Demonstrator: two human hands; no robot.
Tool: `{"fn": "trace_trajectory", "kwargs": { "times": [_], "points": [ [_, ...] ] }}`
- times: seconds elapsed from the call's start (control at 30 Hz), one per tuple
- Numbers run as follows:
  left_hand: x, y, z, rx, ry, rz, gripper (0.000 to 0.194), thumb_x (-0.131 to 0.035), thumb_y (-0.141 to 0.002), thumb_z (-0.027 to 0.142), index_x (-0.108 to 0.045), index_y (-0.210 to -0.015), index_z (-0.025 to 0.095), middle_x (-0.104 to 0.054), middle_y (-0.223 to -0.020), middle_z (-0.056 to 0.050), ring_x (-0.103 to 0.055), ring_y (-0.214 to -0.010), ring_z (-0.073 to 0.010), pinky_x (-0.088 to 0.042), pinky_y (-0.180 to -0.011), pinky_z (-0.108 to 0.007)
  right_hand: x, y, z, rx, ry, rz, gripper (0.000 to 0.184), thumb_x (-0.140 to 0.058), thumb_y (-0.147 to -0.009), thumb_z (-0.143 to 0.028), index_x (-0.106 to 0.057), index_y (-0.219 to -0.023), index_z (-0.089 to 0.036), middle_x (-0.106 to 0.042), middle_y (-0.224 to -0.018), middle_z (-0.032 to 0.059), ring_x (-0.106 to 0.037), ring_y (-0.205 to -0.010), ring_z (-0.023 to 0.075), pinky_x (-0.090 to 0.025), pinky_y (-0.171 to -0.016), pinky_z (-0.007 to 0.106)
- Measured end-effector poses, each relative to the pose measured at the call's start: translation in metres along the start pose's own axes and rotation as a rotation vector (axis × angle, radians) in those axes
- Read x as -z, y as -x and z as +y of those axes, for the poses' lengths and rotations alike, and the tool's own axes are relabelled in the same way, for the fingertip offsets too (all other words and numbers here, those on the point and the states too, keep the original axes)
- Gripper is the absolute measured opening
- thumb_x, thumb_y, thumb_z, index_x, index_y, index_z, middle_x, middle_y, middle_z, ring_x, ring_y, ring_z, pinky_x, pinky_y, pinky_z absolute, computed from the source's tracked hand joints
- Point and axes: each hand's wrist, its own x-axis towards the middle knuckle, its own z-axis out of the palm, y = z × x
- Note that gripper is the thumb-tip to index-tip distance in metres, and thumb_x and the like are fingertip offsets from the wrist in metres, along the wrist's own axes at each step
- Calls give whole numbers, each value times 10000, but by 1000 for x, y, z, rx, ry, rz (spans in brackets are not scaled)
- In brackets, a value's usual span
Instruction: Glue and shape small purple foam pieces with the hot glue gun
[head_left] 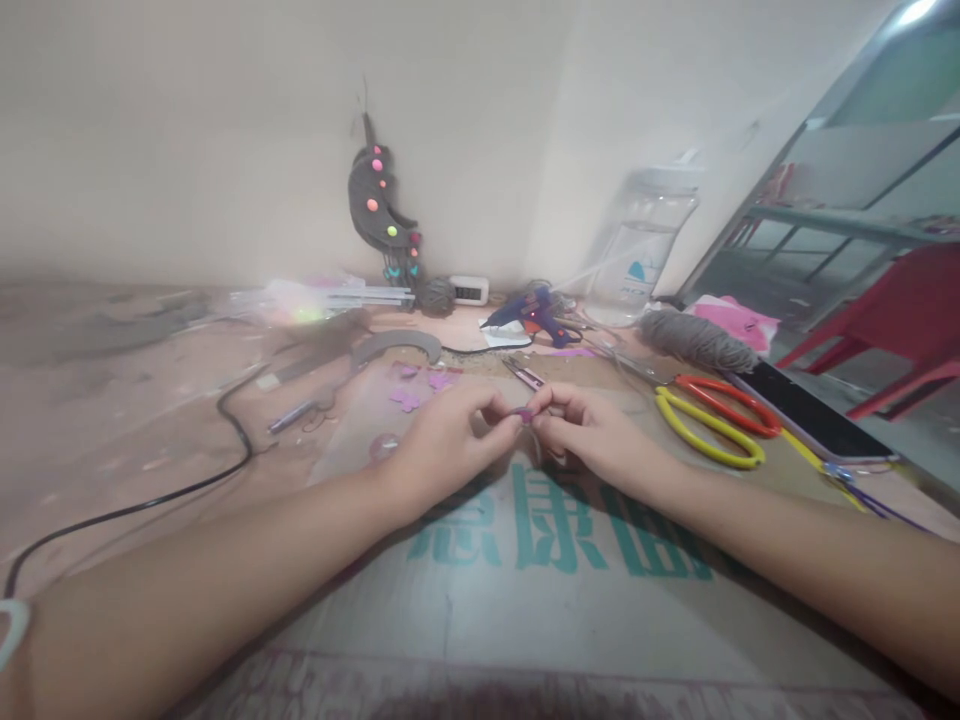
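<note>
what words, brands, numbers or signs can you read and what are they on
"康": apparently the middle green character on the board; those either side are partly hidden, not surely readable.
White clock: digits too blurred to read.
Bottle: lettering under the blue logo too blurred to read.

Your left forearm point(247, 570) and right forearm point(795, 545), both bare, reach in from the lower left and lower right and slant toward each other. Your left hand point(446, 435) and right hand point(600, 435) come together, nearly tip to tip. On each, the thumb and index fingers point(564, 397) pinch; your right hand's lower fingers curl beneath its thumb.
</note>
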Motion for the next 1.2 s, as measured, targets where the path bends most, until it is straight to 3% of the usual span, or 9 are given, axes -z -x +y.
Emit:
{"fn": "trace_trajectory", "kwargs": {
  "times": [0.23,0.37,0.77,1.1,1.2],
  "points": [
    [3,-1,4,119,66,18,167,-568,-853,260,-599,-711,179,-660,-735,14,-597,-728,-143,-438,-708,-259,2,-1,-3,32,79,14,172,-582,-776,-328,-543,-861,-184,-555,-559,-48,-452,-459,80,-303,-405,194],
    [2,0,4,88,30,-3,169,-566,-855,241,-602,-704,175,-666,-744,2,-595,-742,-151,-429,-719,-274,0,-2,-3,24,111,21,177,-589,-795,-354,-530,-823,-189,-574,-553,-41,-451,-450,79,-320,-412,193],
    [-2,1,-2,-72,-14,-2,158,-568,-856,219,-598,-707,176,-652,-730,-1,-574,-713,-144,-416,-687,-275,0,0,6,49,116,4,94,-557,-790,-219,-463,-796,-208,-588,-582,-50,-507,-514,93,-374,-471,201],
    [-3,1,0,-60,-18,-7,161,-571,-847,217,-595,-694,174,-649,-723,-2,-579,-710,-145,-420,-684,-277,0,-1,6,48,125,15,82,-536,-751,-170,-477,-795,-207,-533,-556,-82,-486,-479,78,-347,-446,194],
    [-1,1,1,-2,-6,3,158,-572,-846,237,-602,-705,174,-655,-737,-4,-588,-726,-151,-425,-700,-284,-1,0,2,23,91,28,89,-556,-746,-203,-485,-800,-205,-512,-542,-93,-466,-455,69,-337,-431,190]
  ]
}}
